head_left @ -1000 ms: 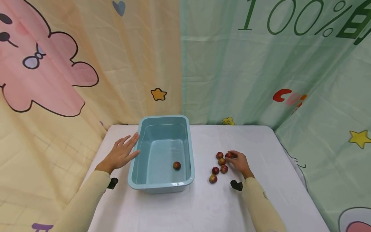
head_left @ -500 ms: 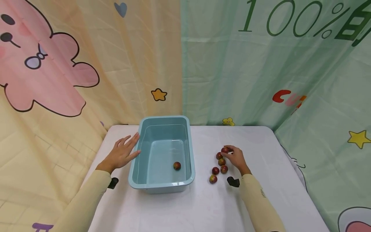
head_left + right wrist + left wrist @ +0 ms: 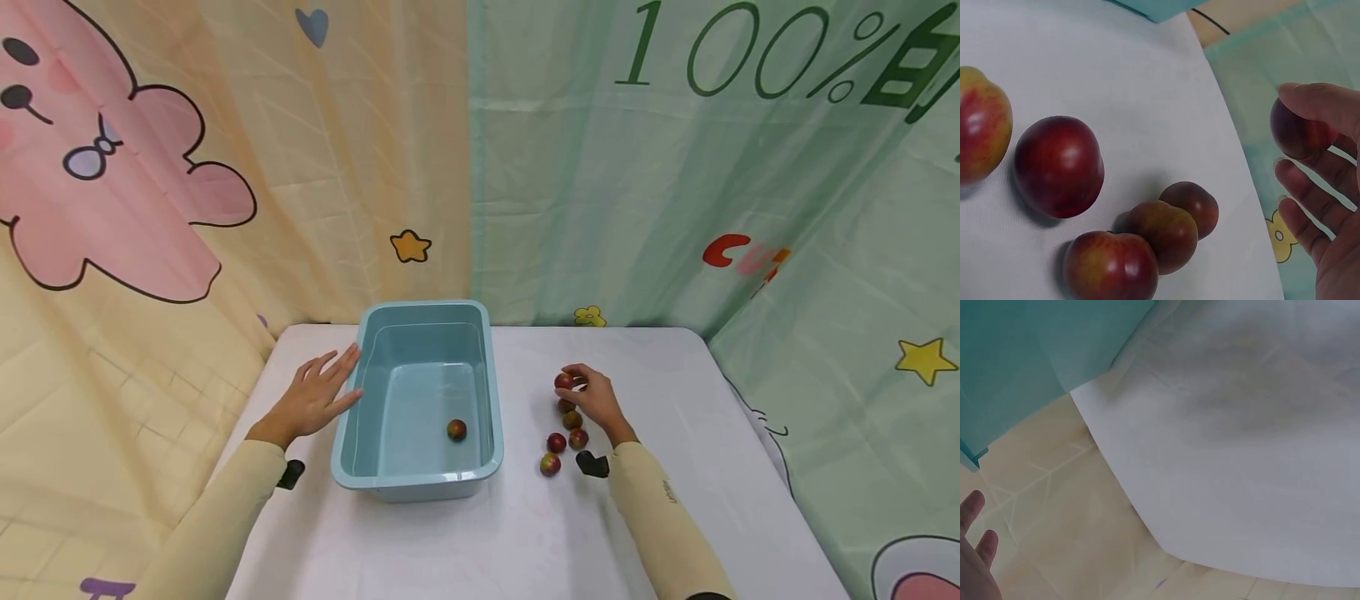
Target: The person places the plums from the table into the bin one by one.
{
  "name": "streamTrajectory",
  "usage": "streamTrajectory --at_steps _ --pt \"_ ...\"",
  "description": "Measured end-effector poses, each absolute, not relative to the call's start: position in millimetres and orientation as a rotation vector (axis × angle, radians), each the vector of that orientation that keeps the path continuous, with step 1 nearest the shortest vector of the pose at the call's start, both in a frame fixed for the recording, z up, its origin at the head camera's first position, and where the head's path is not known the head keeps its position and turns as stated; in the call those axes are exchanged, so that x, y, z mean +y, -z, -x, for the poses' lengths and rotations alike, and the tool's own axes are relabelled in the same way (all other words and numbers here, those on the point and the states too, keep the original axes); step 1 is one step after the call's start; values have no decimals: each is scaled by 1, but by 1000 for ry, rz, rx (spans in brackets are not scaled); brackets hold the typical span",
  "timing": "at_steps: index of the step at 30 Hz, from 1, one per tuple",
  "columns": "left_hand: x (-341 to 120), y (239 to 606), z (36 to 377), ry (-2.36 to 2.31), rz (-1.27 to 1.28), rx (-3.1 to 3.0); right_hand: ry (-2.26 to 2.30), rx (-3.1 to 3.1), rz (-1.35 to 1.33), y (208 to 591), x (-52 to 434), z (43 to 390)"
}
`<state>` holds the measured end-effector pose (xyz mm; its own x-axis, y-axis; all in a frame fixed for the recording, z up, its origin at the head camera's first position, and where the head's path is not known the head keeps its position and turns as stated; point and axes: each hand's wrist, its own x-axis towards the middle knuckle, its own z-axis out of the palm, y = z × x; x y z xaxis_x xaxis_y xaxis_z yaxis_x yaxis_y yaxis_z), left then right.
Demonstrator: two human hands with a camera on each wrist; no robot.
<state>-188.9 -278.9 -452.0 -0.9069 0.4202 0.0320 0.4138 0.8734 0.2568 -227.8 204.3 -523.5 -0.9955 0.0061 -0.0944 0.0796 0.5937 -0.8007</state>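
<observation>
The plum (image 3: 563, 381) is now off the bench (image 3: 675, 392) and held in the grip of the right hand (image 3: 592, 398) — pinched between thumb and fingertips (image 3: 1310, 100) — where a second ago that hand was only closing on it among the others; one fruit is picked and on its way up, by my reading. Five plums (image 3: 564, 435) lie below it, one more (image 3: 456, 430) in the blue tub (image 3: 420, 482). The left hand (image 3: 315, 398) stays flat and open against the tub's left wall (nothing held), and bare bench lies between plums and tub.
</observation>
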Motion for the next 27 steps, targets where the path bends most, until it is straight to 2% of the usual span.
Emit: streamTrajectory --at_steps 27 --pt "-280 455 187 -410 -697 3043 1443 2708 145 484 162 236"
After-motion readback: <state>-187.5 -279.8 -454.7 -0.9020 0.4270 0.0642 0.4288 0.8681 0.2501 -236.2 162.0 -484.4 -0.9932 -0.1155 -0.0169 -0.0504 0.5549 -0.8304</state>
